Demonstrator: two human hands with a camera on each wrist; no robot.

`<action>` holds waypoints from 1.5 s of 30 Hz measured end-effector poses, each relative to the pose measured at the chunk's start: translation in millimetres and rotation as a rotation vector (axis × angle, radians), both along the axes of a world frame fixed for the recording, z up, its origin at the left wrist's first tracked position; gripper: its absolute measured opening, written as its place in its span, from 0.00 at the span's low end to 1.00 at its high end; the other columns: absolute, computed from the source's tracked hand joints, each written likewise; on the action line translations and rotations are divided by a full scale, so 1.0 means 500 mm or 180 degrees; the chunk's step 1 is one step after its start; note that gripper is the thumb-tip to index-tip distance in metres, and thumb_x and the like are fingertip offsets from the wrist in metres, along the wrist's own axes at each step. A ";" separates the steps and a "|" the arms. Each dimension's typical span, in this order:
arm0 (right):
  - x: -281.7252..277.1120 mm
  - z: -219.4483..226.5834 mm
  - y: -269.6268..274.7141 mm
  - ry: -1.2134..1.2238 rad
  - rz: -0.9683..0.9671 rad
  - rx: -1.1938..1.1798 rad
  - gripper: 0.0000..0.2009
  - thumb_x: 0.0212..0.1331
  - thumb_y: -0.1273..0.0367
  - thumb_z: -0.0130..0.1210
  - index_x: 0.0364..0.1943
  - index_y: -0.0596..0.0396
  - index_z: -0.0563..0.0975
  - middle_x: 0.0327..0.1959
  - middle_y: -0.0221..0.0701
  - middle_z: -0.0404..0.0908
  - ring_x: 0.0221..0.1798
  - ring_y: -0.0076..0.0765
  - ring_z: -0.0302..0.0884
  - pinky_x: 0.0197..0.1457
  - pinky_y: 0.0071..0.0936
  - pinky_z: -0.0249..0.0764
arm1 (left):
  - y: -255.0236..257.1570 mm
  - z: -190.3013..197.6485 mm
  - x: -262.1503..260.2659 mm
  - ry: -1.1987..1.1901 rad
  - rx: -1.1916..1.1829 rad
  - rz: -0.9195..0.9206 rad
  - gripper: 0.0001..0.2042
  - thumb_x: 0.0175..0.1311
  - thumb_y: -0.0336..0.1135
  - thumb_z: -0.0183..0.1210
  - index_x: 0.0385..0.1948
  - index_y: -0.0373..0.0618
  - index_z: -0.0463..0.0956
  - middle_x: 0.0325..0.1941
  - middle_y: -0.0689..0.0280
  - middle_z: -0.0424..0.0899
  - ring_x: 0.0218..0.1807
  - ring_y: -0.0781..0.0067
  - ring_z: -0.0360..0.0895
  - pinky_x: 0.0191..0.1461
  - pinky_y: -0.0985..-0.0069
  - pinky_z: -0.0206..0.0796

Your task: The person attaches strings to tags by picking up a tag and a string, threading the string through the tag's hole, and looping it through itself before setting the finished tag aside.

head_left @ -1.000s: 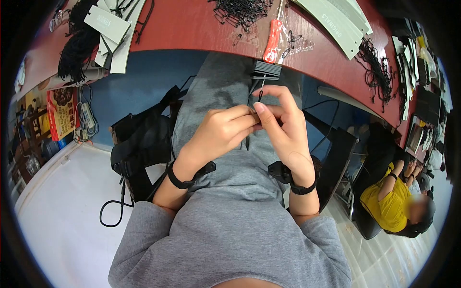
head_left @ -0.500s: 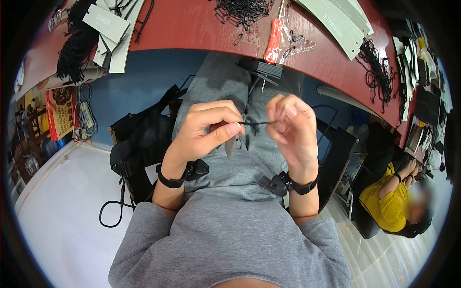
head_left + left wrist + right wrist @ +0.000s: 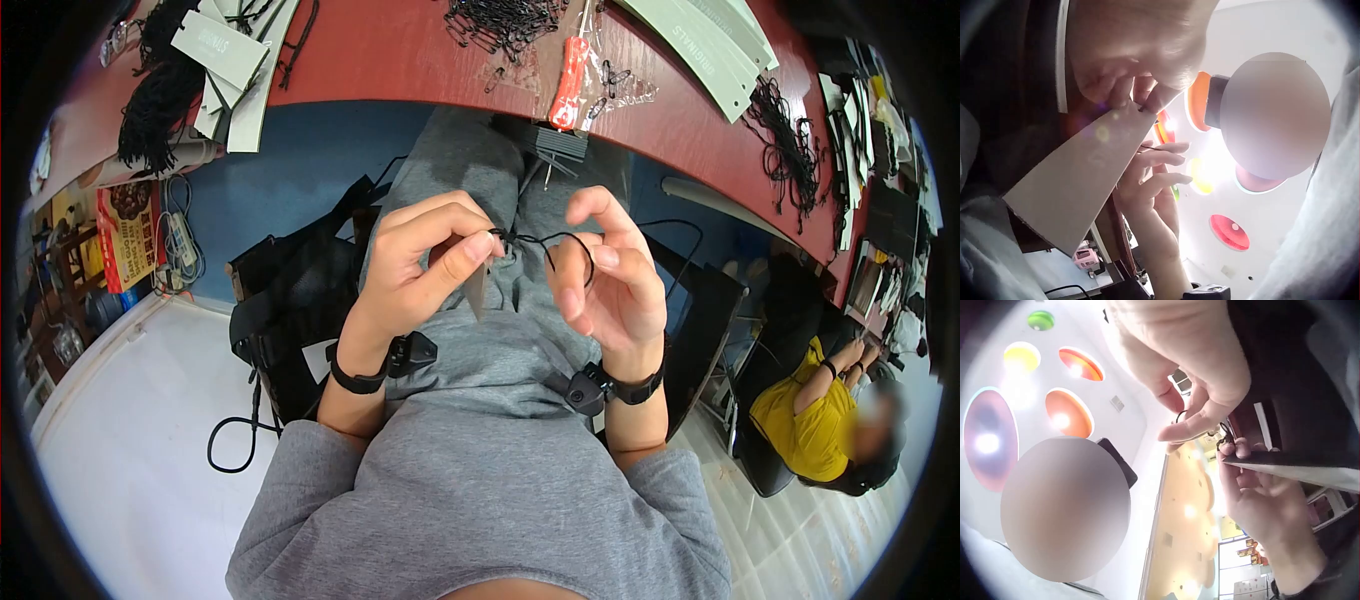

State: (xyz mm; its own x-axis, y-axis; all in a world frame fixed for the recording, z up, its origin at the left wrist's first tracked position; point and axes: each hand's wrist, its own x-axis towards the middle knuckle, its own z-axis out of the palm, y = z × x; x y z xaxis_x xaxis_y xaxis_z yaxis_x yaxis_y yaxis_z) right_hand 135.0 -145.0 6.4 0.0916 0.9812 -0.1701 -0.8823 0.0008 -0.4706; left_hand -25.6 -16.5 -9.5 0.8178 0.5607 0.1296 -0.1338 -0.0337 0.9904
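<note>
My left hand (image 3: 425,262) pinches a flat grey card tag (image 3: 1085,175) at its narrow top end, between thumb and fingers. Seen from the head, the tag hangs nearly edge-on below the fingertips. A thin black cord (image 3: 540,240) runs from the tag's top across to my right hand (image 3: 610,275). There it loops round a bent finger, with the thumb close against it and the index finger raised. In the right wrist view, dark knotted cord (image 3: 1224,434) shows at the left fingertips.
On the red table (image 3: 400,60) lie a red-handled tool (image 3: 570,85), black safety pins (image 3: 505,25), pale tags (image 3: 700,50) and black cord bundles (image 3: 785,140). A stack of dark strips (image 3: 560,145) is over the lap. Rightward sits a person in yellow (image 3: 800,410).
The hands, close together one second ago, have drawn apart, with the tag turning visible under the left. Since half a second ago, the cord has opened into a loop round a right finger.
</note>
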 end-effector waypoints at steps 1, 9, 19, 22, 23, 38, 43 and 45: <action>0.002 0.001 0.000 0.0005 0.0003 0.0002 0.15 0.65 0.69 0.45 0.52 0.62 0.63 0.26 0.49 0.79 0.22 0.29 0.75 0.17 0.18 0.64 | 0.000 0.001 0.000 -0.0067 -0.0027 0.0016 0.07 0.63 0.27 0.55 0.26 0.35 0.76 0.27 0.62 0.78 0.25 0.80 0.72 0.27 0.83 0.60; -0.001 0.017 0.006 -0.2683 -0.0804 0.0249 0.13 0.59 0.73 0.46 0.48 0.54 0.63 0.34 0.46 0.83 0.44 0.35 0.71 0.51 0.39 0.66 | -0.002 0.001 -0.001 -0.0135 -0.0221 -0.0217 0.07 0.63 0.29 0.55 0.27 0.35 0.76 0.27 0.63 0.78 0.25 0.81 0.71 0.26 0.84 0.59; -0.019 0.030 0.014 -0.1377 -0.0639 0.0102 0.21 0.61 0.82 0.45 0.58 0.61 0.59 0.49 0.54 0.77 0.25 0.32 0.82 0.29 0.22 0.80 | -0.008 0.005 0.002 -0.0242 -0.0216 -0.0187 0.07 0.64 0.29 0.55 0.27 0.36 0.77 0.26 0.63 0.77 0.23 0.81 0.69 0.24 0.82 0.56; -0.034 0.047 0.021 -0.1942 -0.0381 -0.0615 0.25 0.56 0.82 0.55 0.59 0.62 0.64 0.48 0.49 0.79 0.32 0.29 0.85 0.32 0.18 0.80 | 0.000 -0.001 0.000 -0.0173 0.0139 -0.0125 0.06 0.63 0.28 0.56 0.27 0.36 0.77 0.25 0.64 0.76 0.23 0.81 0.68 0.23 0.82 0.55; -0.037 0.046 0.021 -0.1942 -0.0381 -0.0615 0.25 0.56 0.82 0.55 0.59 0.62 0.64 0.48 0.49 0.79 0.32 0.29 0.85 0.32 0.18 0.80 | -0.002 -0.001 0.000 -0.0173 0.0138 -0.0125 0.06 0.63 0.28 0.56 0.27 0.36 0.77 0.25 0.64 0.76 0.23 0.81 0.68 0.23 0.82 0.55; 0.033 0.047 -0.007 -0.5779 -0.2213 -0.0416 0.20 0.45 0.85 0.62 0.45 0.58 0.72 0.34 0.33 0.82 0.27 0.24 0.71 0.30 0.19 0.68 | -0.013 -0.002 0.007 0.0915 0.0962 0.0092 0.23 0.46 0.35 0.72 0.44 0.42 0.72 0.27 0.65 0.78 0.25 0.78 0.75 0.26 0.80 0.64; 0.055 0.060 -0.018 -0.5497 -0.3146 -0.0714 0.21 0.54 0.88 0.54 0.46 0.59 0.58 0.35 0.49 0.78 0.35 0.36 0.81 0.37 0.22 0.76 | -0.011 -0.004 0.018 0.0644 0.2179 0.0273 0.21 0.32 0.30 0.73 0.34 0.42 0.78 0.28 0.62 0.82 0.24 0.68 0.78 0.28 0.77 0.66; 0.064 0.070 -0.021 -0.5353 -0.2918 -0.0888 0.21 0.55 0.87 0.54 0.46 0.58 0.58 0.37 0.48 0.78 0.36 0.34 0.81 0.37 0.22 0.77 | -0.021 0.004 0.022 0.0663 0.2227 0.0436 0.20 0.31 0.33 0.72 0.32 0.44 0.78 0.25 0.64 0.79 0.24 0.67 0.77 0.28 0.76 0.65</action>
State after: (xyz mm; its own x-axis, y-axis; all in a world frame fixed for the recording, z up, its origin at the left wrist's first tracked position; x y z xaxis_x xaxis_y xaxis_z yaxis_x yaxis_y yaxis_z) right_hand 167.1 -155.4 41.5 0.6931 0.5121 0.5073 0.6287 -0.0852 -0.7730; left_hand -14.4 -27.0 -7.4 0.7931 0.5028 0.3438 0.1052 -0.6690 0.7358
